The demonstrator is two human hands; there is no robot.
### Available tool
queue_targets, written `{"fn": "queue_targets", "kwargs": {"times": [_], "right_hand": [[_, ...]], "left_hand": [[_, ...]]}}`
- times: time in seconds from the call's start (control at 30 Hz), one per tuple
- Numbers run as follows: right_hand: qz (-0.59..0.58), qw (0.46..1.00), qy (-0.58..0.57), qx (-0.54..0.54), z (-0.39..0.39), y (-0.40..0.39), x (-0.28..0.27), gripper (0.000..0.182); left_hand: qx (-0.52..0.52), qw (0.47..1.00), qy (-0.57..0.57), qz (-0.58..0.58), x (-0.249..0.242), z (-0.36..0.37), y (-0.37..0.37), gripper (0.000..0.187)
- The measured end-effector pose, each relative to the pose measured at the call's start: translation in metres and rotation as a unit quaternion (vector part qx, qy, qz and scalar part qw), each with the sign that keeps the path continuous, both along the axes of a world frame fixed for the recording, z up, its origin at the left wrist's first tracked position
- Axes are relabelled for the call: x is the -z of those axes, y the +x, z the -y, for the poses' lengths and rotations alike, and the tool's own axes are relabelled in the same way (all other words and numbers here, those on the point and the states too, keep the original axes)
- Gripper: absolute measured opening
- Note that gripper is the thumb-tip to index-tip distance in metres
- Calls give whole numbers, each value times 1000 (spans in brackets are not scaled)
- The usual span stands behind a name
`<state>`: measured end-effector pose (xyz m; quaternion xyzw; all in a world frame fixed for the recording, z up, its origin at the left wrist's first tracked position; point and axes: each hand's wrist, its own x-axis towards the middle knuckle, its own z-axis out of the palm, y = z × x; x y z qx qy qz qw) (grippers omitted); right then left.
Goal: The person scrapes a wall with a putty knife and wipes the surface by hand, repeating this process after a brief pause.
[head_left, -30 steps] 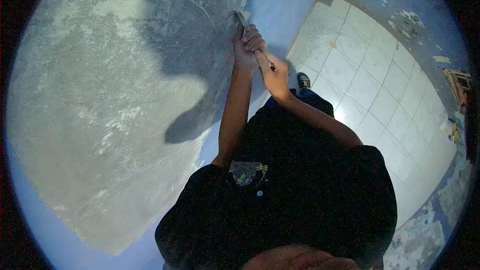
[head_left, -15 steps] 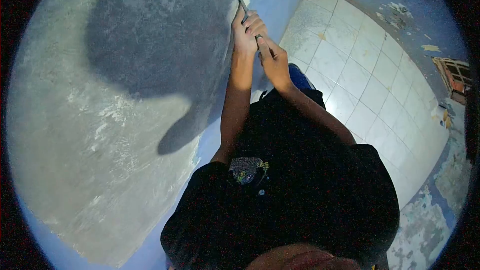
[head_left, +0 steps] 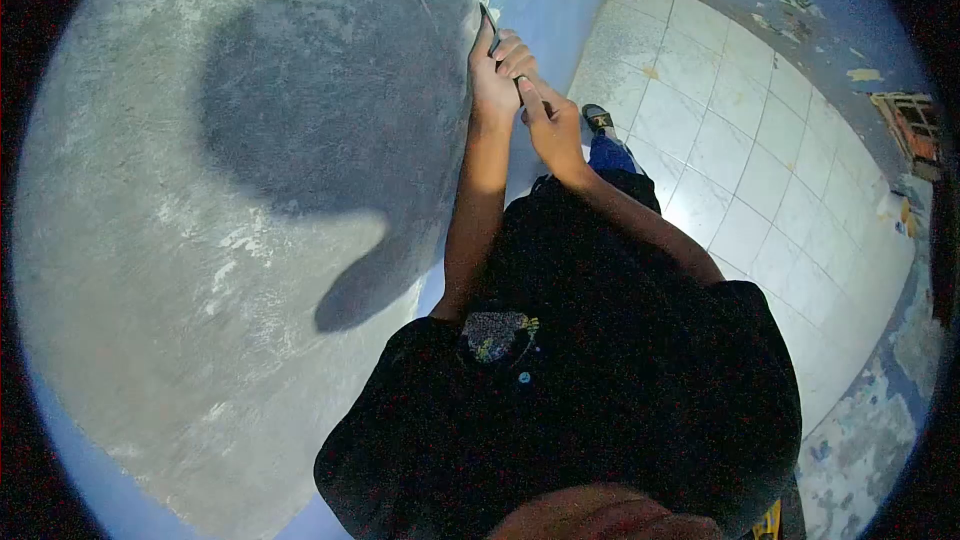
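Both my hands are on one slim tool, a scraper (head_left: 492,28) with a thin dark blade seen nearly edge-on. My left hand (head_left: 494,85) is wrapped round it near the blade, its fingers curled over. Just behind, my right hand (head_left: 554,125) grips the handle end, thumb laid along it. Most of the handle is hidden by the fingers. The blade tip is close to the edge of a bare grey patch on the wall (head_left: 130,270), where blue paint borders it; whether it touches cannot be made out.
White floor tiles (head_left: 740,145) lie to the right. My foot in a dark sandal (head_left: 598,120) stands on them below my hands. Beyond is another blue wall (head_left: 820,30) with peeling paint and a barred wooden opening (head_left: 908,130). My head's shadow (head_left: 320,90) falls on the grey patch.
The view has shifted slightly, and the sandalled foot now shows past my right hand. My hands and the scraper sit a little lower and further right in view, with the same grip.
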<state>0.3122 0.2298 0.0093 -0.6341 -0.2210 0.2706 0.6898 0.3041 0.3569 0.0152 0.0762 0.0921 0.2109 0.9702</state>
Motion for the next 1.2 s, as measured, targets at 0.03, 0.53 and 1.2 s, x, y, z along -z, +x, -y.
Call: {"fn": "queue_targets", "kwargs": {"times": [0.03,0.53,1.2], "right_hand": [[-6,1000,14,4,-1,-1,2,27],[-56,998,-6,-14,8,17,-8,28],[43,998,-36,1,6,23,-8,30]], "left_hand": [[-9,1000,4,-18,0,1,-1,39],[-117,985,30,-126,-6,18,12,41],[-63,997,3,46,20,5,15,43]]}}
